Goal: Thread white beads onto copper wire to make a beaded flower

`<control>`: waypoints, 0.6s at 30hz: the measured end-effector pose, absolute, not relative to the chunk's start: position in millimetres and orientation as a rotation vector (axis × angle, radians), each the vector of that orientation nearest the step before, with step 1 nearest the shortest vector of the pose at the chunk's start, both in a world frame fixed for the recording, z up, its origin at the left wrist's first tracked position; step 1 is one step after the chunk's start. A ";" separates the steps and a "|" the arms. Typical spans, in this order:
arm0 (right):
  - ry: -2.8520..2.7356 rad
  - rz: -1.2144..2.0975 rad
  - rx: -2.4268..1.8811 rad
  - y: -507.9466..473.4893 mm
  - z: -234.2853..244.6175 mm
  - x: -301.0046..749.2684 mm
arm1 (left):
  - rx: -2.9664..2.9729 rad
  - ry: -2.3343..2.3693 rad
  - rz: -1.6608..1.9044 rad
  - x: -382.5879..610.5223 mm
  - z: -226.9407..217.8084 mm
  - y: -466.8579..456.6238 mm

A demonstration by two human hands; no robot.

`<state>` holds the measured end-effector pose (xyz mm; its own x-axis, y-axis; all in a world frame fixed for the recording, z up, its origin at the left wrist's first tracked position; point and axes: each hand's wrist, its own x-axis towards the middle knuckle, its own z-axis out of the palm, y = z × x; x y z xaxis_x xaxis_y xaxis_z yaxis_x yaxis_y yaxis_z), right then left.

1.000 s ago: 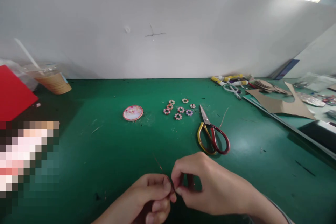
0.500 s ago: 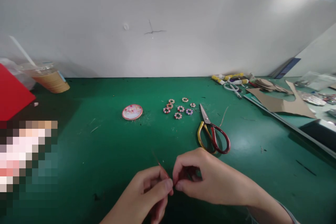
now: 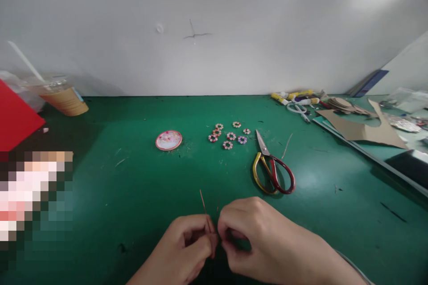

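Near the front of the green table, my left hand [image 3: 190,245] pinches a thin reddish-brown strand [image 3: 203,202], wire or cord, whose end sticks up past the fingers. Almost touching it, my right hand [image 3: 257,236] has thumb and forefinger brought together; whatever lies between them is too small to make out. Beyond my right hand lie scissors [image 3: 267,160] with one yellow and one dark red handle, blades slightly apart, pointing away. Several small bead rings [image 3: 230,136] sit in a loose group further back. To their left is a round dish [image 3: 169,140] with a pink rim.
A tilted plastic cup [image 3: 63,98] with a straw and a red sheet [image 3: 16,116] are at the left. Yellow-white tubes [image 3: 296,95], a cut cardboard piece [image 3: 357,127] and a dark object [image 3: 409,169] lie at the right. A grey-white panel [image 3: 133,31] stands behind.
My right hand has turned slightly and come nearer, its knuckles lower in view. The strand in my left hand now stands more upright. The camera view has shifted a little.
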<state>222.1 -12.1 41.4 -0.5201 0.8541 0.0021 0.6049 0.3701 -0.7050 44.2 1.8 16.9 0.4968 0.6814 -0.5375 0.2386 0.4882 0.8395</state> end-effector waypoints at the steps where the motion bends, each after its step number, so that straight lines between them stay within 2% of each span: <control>1: -2.291 0.923 -1.279 -12.3 42.1 222.9 | 1.056 1.052 0.334 44.3 16.0 2.1; 6: -2.326 0.969 -1.277 -8.2 51.7 234.6 | 1.098 1.018 0.316 39.5 15.9 1.9; 11: -1.867 1.131 -1.486 9.8 58.1 260.2 | 1.016 1.038 0.540 33.6 24.7 -0.7; 13: -1.802 1.286 -1.435 13.2 53.9 262.2 | 0.970 1.044 0.645 33.4 25.6 -2.2; 16: -1.854 1.748 -1.158 7.1 42.8 246.6 | 0.974 1.063 0.720 33.7 23.3 -4.5; 18: -1.772 1.800 -1.068 -1.1 35.9 229.1 | 1.076 1.074 0.694 33.3 20.9 -5.4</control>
